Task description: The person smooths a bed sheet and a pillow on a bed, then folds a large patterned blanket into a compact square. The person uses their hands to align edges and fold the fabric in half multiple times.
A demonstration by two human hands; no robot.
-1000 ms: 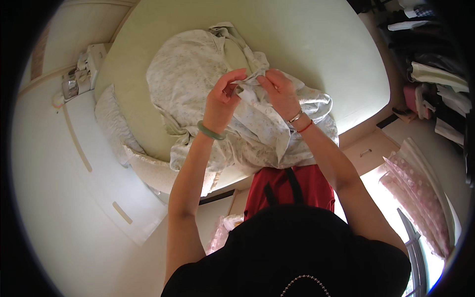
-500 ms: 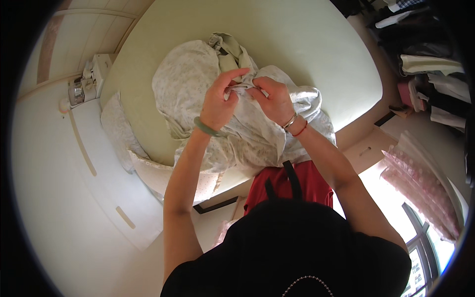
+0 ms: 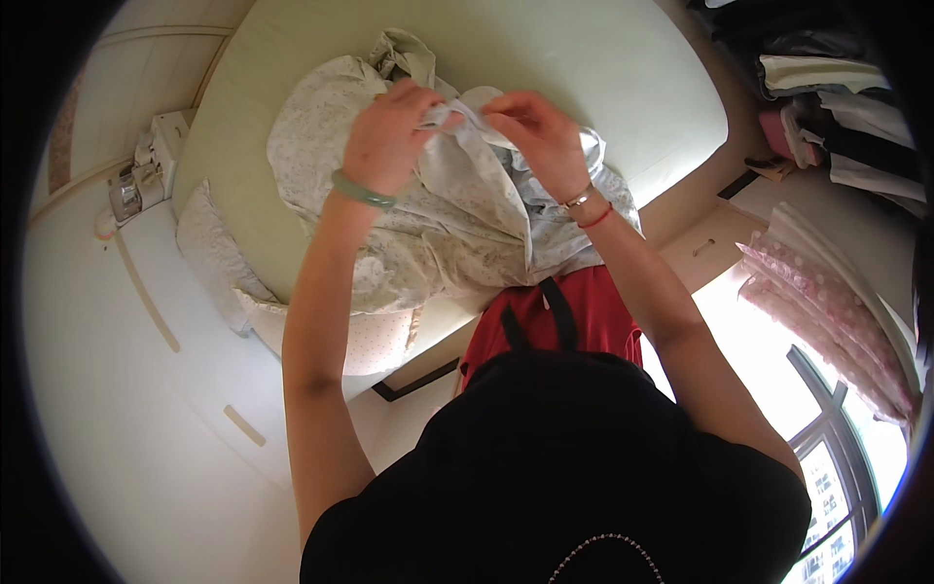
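Observation:
A pale duvet cover (image 3: 321,127) with a small floral print lies bunched on the bed, its folds spilling over the near edge. Between my hands a strip of its edge is lifted and pulled taut. My left hand (image 3: 387,144), with a green bangle at the wrist, pinches this edge, slightly blurred by motion. On the other side, my right hand (image 3: 545,146) grips the same edge between thumb and fingers; a silver bracelet and a red cord circle that wrist. A greenish, turned-out corner (image 3: 401,54) of the cloth sticks up beyond my left hand.
The bed (image 3: 564,44) has a light green sheet. Pillows (image 3: 209,253) lie along its left side by a white headboard (image 3: 107,331). Small items stand on a bedside unit (image 3: 165,146). Hanging clothes (image 3: 827,107) are at the far right, above a pink curtain (image 3: 808,302) and window.
My hands have moved up and left in the view and spread farther apart, stretching the cover's edge between them. The whole scene has shifted slightly as my head moved.

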